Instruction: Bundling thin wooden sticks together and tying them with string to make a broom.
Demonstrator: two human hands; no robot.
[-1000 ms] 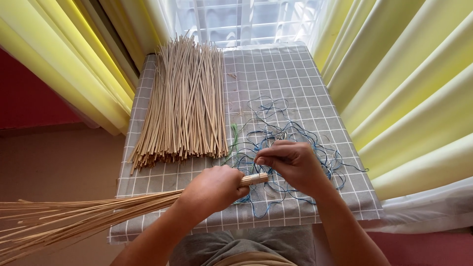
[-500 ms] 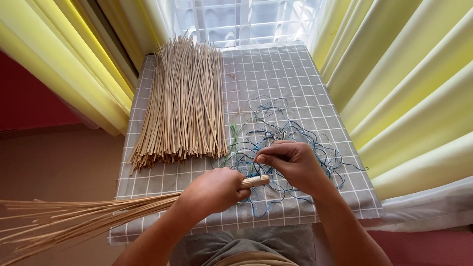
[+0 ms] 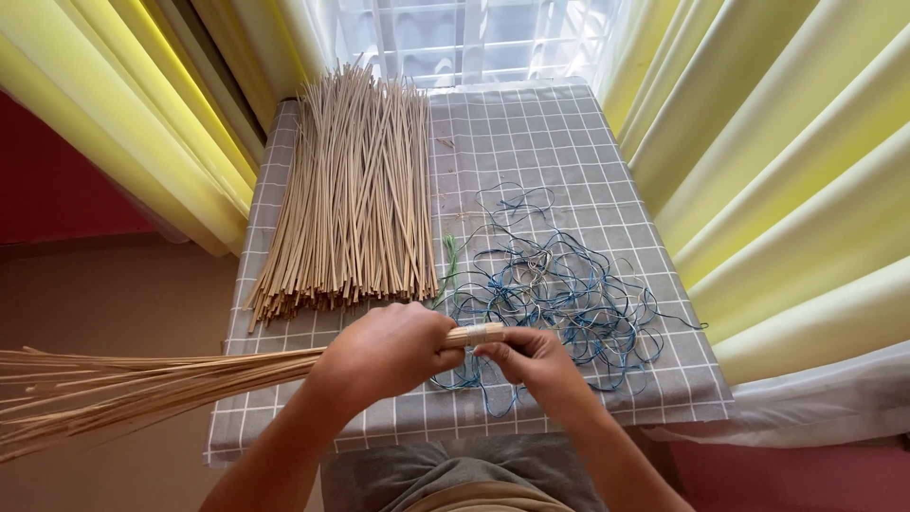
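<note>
My left hand point(image 3: 384, 353) is clamped around the gathered end of a bundle of thin sticks point(image 3: 142, 384), which fans out to the left past the surface point(image 3: 531, 133) edge. My right hand point(image 3: 531, 360) has its fingers point(image 3: 498, 349) pinched together at the bundle's cut tip, near a tangle of blue string point(image 3: 559, 294). I judge the binding barely begun: no wrap shows on the bundle, and a large pile of loose sticks point(image 3: 355, 199) lies untied at the far left.

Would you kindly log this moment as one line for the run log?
left hand: grips stick bundle | right hand: pinches bundle's butt end | blue string tangle: on checked cloth | loose sticks pile: behind
</note>
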